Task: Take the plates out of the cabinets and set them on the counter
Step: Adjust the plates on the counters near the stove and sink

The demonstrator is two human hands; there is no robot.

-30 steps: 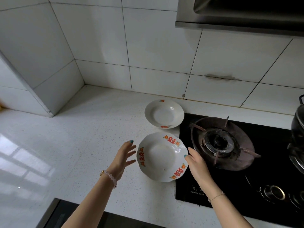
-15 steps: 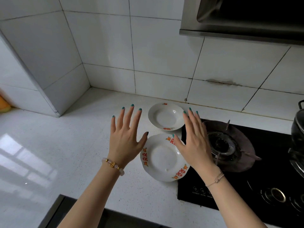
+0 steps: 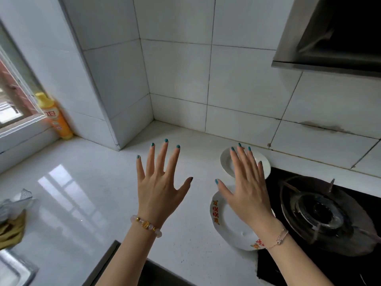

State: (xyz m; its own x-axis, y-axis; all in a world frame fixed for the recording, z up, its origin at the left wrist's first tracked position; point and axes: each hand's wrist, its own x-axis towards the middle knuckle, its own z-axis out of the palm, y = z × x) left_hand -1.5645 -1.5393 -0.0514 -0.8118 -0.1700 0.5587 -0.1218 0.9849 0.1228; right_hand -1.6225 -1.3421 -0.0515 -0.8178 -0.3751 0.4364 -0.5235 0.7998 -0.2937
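Two white plates [image 3: 231, 226] with red-orange rim motifs lie on the counter [image 3: 86, 182]; both hands [image 3: 159, 188] spread, empty.

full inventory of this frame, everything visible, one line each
near plate: 1, white with red-orange motifs, on the counter beside the hob
far plate: 1, white, on the counter near the back wall
counter: 1, white, glossy
gas burner: 1, dark metal, on black hob at right
range hood: 1, steel, upper right
bottle: 1, yellow-orange, left by the window
window: 1, far left
cloths: bundle, grey and olive, left edge
left hand: 1, teal nails, fingers spread, empty
right hand: 1, teal nails, fingers straight, in front of both plates
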